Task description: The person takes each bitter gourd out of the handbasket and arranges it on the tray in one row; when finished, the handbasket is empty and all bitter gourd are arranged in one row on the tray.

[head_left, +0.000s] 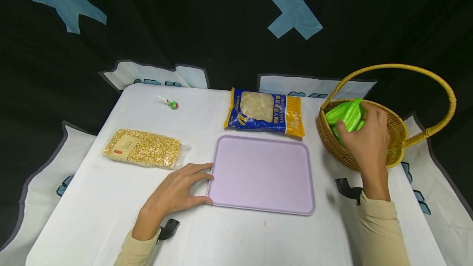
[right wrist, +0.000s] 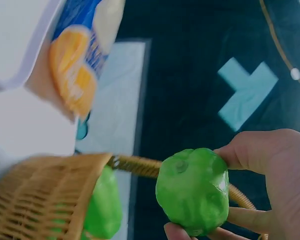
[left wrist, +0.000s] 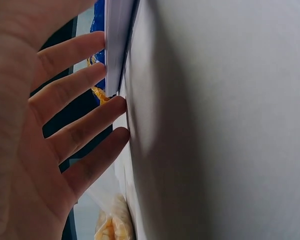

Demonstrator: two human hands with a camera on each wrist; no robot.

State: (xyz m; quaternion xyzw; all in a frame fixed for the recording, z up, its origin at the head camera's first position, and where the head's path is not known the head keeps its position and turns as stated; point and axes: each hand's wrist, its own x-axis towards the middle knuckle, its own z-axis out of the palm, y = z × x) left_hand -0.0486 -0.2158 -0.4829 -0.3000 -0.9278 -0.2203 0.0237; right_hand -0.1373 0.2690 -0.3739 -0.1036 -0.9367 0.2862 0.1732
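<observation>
My right hand (head_left: 367, 138) is over the wicker basket (head_left: 334, 153), gripping a glossy, lobed green pepper (right wrist: 192, 192) between thumb and fingers. In the right wrist view the pepper shows end-on, above the basket's rim. Another green pepper (right wrist: 105, 205) lies inside the basket, partly hidden by its wall. On the left edge of the lilac tray (head_left: 262, 175) rest the fingertips of my left hand (head_left: 177, 190), its fingers spread and fairly straight. The left wrist view shows this hand's fingers along the side of the tray (left wrist: 117, 45).
Behind the tray lies a blue and yellow pasta bag (head_left: 264, 112). A clear pack of yellow corn kernels (head_left: 144, 149) is at the left, with a lollipop (head_left: 171, 104) farther back. The basket's tall handle (head_left: 399, 67) arches over its right side. A dark patterned cloth (head_left: 184, 32) hangs behind the table.
</observation>
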